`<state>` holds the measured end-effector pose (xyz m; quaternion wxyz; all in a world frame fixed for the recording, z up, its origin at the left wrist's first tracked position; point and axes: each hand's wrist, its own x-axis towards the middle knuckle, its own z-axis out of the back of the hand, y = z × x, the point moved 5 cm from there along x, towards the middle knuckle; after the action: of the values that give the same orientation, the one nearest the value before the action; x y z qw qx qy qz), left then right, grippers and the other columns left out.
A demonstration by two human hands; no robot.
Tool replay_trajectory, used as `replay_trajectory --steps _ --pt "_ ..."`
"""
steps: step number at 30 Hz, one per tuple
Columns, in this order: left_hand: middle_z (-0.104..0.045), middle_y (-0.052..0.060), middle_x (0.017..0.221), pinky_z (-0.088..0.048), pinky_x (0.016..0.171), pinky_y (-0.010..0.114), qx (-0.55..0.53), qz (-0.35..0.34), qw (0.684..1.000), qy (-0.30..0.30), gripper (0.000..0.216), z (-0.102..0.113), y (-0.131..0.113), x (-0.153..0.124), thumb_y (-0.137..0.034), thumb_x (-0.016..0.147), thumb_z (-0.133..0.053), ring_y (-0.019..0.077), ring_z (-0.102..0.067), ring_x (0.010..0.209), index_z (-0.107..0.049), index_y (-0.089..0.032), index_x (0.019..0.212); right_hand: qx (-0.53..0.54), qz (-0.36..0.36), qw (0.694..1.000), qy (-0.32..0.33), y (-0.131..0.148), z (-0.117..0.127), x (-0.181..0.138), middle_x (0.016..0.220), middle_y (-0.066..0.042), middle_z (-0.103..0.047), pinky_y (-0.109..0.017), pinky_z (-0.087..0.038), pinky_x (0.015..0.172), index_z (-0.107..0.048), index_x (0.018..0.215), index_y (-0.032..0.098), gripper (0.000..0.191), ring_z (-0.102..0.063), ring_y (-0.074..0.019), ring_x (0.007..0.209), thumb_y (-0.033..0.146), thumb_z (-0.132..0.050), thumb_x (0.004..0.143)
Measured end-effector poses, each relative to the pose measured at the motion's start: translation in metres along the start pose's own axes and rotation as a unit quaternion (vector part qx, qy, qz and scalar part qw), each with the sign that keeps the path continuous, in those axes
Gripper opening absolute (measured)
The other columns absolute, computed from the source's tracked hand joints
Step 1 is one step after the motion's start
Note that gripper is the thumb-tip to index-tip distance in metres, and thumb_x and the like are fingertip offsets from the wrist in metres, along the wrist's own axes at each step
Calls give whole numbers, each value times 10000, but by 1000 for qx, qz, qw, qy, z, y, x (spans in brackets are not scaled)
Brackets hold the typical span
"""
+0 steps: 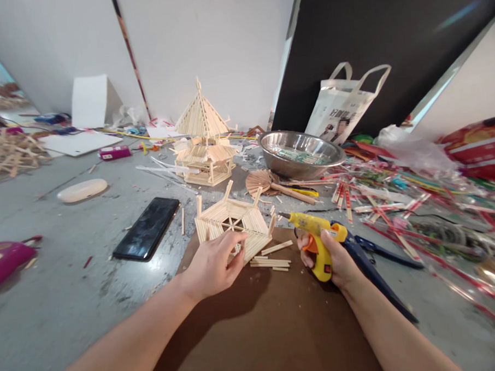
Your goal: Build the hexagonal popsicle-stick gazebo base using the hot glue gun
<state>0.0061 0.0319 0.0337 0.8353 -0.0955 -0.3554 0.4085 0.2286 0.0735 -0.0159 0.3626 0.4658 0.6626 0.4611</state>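
Observation:
In my right hand (336, 258) is a yellow hot glue gun (315, 226), its nozzle pointing left toward a hexagonal frame of thin wooden sticks (253, 237). Short posts rise from the corners of this frame, and spokes cross its open middle. My left hand (218, 260) is at the frame's near side, thumb and fingers pinched together. What the fingertips hold is hidden. Several loose wooden sticks (271, 262) lie between my hands on a brown board (270, 326). Behind the frame stands a small stick pavilion (205, 154) with a pointed roof.
A black phone (146, 228) and a white oval object (82, 190) lie left. At the back are a metal bowl (301, 153) and a white bag (338, 110). Dark-blue-handled pliers (370, 276) lie beside my right hand. Wrappers and strips (396, 206) clutter the right side.

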Motion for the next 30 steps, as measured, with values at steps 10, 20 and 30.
replay_trajectory --steps 10,20,30 --pt "-576 49 891 -484 620 232 1 10 1000 -1 317 0 1 -1 -156 764 -425 117 -573 733 -395 -159 1079 1 0 1000 -4 -1 2 -1 659 -16 -547 -213 -335 374 -594 670 151 397 -475 -74 375 533 -484 687" --pt "-515 111 1040 -459 772 278 -7 -52 991 -120 392 14 -9 -3 -76 705 -487 167 -512 947 -420 -143 1085 -3 12 1000 -6 1 0 -1 645 -18 -547 -219 -331 362 -574 669 153 390 -465 -76 370 535 -496 677" --pt "-588 20 682 -439 551 219 1 -138 988 -73 165 16 -29 -6 -83 713 -477 106 -540 616 -509 -146 862 23 57 996 -66 11 7 0 691 -4 -559 -225 -347 370 -562 703 173 404 -471 -72 380 567 -477 675"
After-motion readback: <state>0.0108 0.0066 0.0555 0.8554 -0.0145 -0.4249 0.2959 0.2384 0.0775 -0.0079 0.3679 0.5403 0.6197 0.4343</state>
